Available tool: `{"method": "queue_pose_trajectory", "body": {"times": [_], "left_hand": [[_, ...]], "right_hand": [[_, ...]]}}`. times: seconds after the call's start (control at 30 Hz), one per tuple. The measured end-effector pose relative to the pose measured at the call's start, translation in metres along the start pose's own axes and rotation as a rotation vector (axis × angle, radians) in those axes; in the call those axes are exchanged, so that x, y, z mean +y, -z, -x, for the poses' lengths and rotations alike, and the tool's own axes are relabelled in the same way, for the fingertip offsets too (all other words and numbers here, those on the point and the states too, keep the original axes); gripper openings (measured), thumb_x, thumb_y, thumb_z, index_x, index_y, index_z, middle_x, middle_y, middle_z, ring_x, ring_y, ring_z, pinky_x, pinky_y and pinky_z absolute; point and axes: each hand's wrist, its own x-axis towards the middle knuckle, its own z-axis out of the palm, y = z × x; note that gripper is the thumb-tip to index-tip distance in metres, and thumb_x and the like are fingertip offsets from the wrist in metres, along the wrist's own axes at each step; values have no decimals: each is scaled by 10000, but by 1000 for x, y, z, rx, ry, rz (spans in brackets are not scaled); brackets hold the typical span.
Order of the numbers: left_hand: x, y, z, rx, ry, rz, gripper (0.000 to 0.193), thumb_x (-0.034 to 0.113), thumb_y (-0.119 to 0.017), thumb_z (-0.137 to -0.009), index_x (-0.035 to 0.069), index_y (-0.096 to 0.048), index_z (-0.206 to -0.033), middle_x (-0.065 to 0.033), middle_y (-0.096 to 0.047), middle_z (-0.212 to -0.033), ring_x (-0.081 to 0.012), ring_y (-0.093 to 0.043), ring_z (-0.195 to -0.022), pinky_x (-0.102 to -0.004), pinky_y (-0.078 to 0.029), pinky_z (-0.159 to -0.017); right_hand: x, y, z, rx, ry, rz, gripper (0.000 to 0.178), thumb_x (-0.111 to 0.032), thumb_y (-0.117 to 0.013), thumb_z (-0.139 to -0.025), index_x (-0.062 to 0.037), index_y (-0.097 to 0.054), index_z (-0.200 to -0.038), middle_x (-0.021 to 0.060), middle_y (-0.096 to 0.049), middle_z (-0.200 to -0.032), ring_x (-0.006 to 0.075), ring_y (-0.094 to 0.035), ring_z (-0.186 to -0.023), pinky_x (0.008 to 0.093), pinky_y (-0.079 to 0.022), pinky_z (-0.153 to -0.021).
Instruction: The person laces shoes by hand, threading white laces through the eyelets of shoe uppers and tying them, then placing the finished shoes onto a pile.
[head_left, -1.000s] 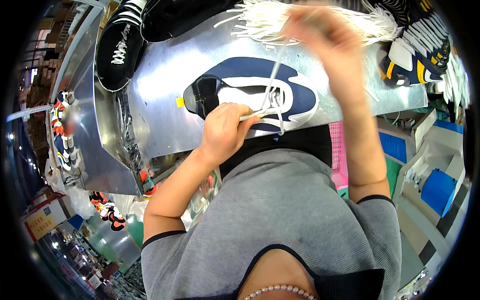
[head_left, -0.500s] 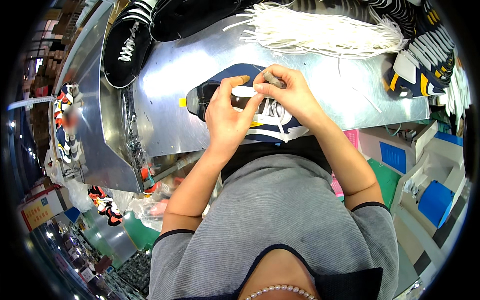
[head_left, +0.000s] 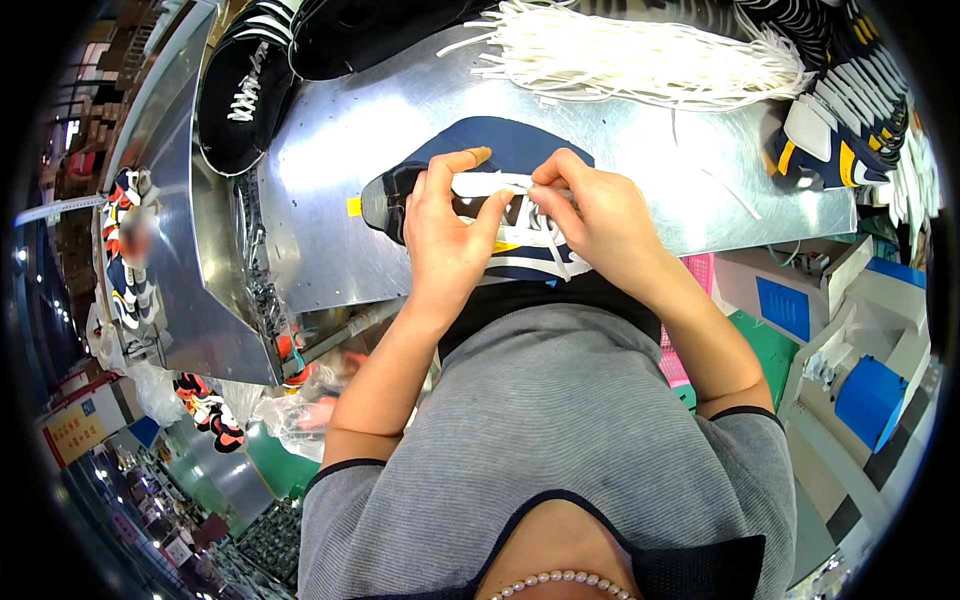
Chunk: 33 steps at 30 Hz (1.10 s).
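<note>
A flat navy shoe upper (head_left: 510,137) with a black end and white trim lies on the metal bench in front of me. My left hand (head_left: 440,240) grips it around the lacing opening, thumb and index finger apart across the eyelet rows; a tan cover wraps one fingertip. At the eyelets, the thumb and fingers of my right hand (head_left: 612,222) pinch a white shoelace (head_left: 522,184), close to my left thumb. More lace (head_left: 556,238) crosses the front of the upper, and its loose end hangs toward me. The right fingertips partly hide the eyelets.
A thick bundle of white laces (head_left: 640,60) lies along the bench's far side. Black uppers (head_left: 240,110) sit at far left. Stacked navy and yellow uppers (head_left: 835,150) stand at far right. The metal bench (head_left: 330,230) ends just before my waist; a pink basket (head_left: 700,275) is beside me.
My right hand has turned and drawn slightly down; its wrapped finger, visible before, is now hidden. The upper and my left hand have shifted a little left.
</note>
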Motion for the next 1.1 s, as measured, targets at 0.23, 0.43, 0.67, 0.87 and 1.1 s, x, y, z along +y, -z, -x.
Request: {"method": "queue_pose_trajectory", "body": {"times": [0.23,0.43,0.67,0.87,1.1], "left_hand": [[3,-1,12,15,-6,12,348,44,-670,-812,61,-629,-1156,-103,-678,-1023,-283,-584,-868,-383,-453,-842],[0,2,6,-46,50,186,430,-8,-619,-809,46,-580,-1234,-120,-649,-1017,-238,-579,-876,-357,-477,-831],[6,5,-9,-38,195,162,402,-68,-600,-860,-5,-534,-1252,-110,-685,-1026,-125,-650,-918,-254,-516,-814],[-3,23,-19,-163,346,644,389,-1,-655,-853,21,-526,-1220,-98,-676,-960,-128,-638,-879,-283,-529,-786],[30,4,-18,-166,140,-175,844,169,-780,-803,3,-310,-1485,-191,-714,-951,-269,-704,-934,-383,-516,-891]], "right_hand": [[-17,-8,-20,-180,93,406,268,-84,-635,-822,51,-489,-1001,155,-658,-663,319,-678,-614,399,-516,-524],[-10,-18,-28,-147,89,382,277,-141,-623,-868,37,-485,-1030,164,-670,-696,330,-685,-639,399,-511,-514],[2,31,-11,70,-200,-99,208,-206,-651,-931,-53,-619,-1069,144,-682,-775,278,-673,-695,360,-508,-633],[35,-15,-3,384,4,165,177,-172,-710,-882,-79,-646,-1018,83,-708,-833,247,-675,-647,338,-502,-565],[34,-21,-5,409,27,100,165,-170,-714,-874,-83,-652,-1000,61,-704,-821,237,-671,-636,339,-506,-562]]}}
